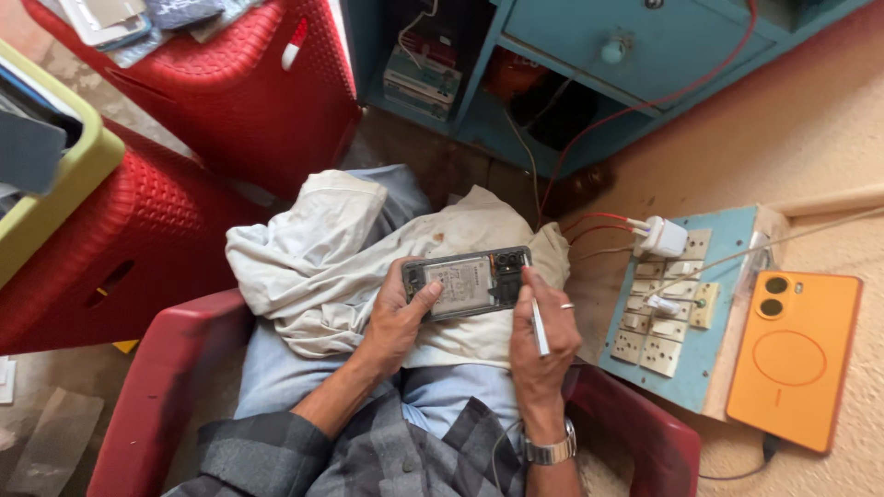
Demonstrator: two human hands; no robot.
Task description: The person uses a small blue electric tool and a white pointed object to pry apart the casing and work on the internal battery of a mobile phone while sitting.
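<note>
While seen from the head camera: left hand (398, 317), palm down over the lap, fingers curled under the opened phone (468, 283), thumb pressed on its battery. Phone lies level above a white cloth (313, 253) on the knees. Right hand (543, 333), wrist bent inward, pinches a thin white tool (540, 327) upright, its tip at the phone's right edge. Orange phone (794, 359) well apart, right.

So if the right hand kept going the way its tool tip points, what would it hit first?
The right hand holds a thin white tool aimed up at the opened phone. It would likely meet the phone's right end, near the camera corner, almost at once; depth is unclear.
</note>
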